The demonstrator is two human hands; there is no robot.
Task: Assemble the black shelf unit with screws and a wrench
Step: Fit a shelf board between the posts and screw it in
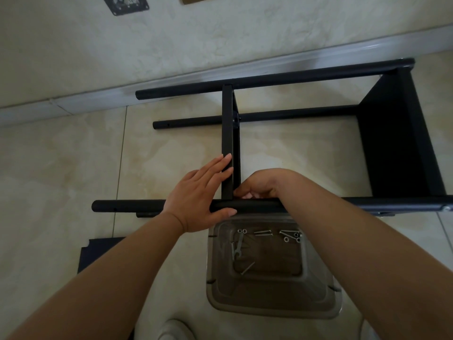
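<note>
The black shelf unit (294,77) lies on its side on the tiled floor. It has long round poles, a shelf panel (397,136) at the right and a narrow middle shelf (227,123) seen edge-on. My left hand (198,195) lies flat against the middle shelf's near end, thumb under the near pole (127,206). My right hand (264,185) curls at the joint where that shelf meets the near pole; what its fingertips pinch is hidden. A small wrench (239,246) and several screws (263,233) lie in a clear plastic box (318,303).
Another black panel (98,253) lies on the floor at the lower left, partly under my left arm. A grey skirting board (73,101) runs along the wall behind the unit. A metal plate (126,4) hangs on the wall at the top left. A white shoe tip (176,330) shows at the bottom.
</note>
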